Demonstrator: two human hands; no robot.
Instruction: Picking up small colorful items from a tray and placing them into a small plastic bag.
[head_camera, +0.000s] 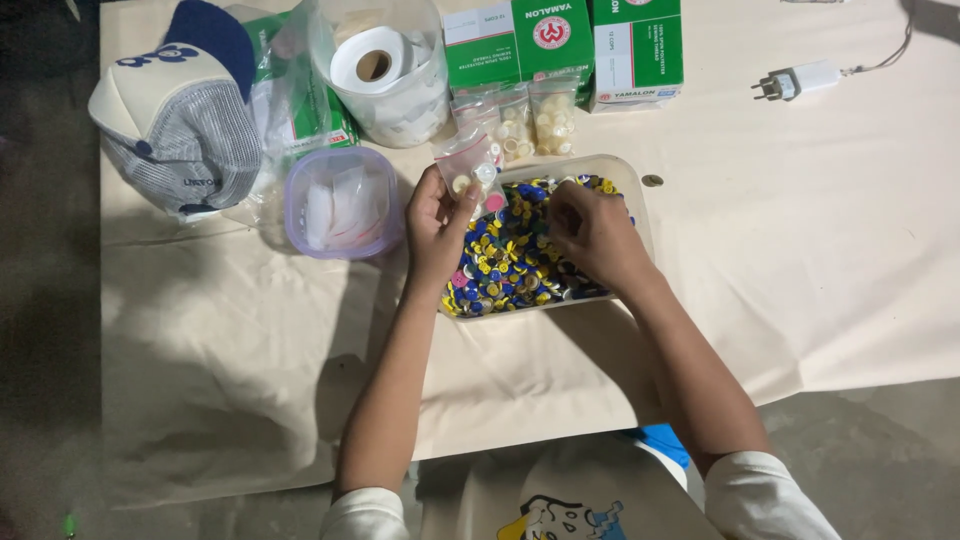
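A shallow white tray (632, 190) holds a heap of several small buttons (510, 255), mostly blue, yellow and green. My left hand (435, 225) holds a small clear plastic bag (468, 165) with a few pale buttons in it, above the tray's left edge. My right hand (592, 235) rests on the heap with its fingers bent down into the buttons; whether it pinches one is hidden.
Behind the tray lie small bags of pale buttons (530, 120), green and white boxes (560, 40), a clear bag with a tape roll (378, 62), a lidded round tub (343, 202), a cap (180, 105) and a white charger plug (797, 80).
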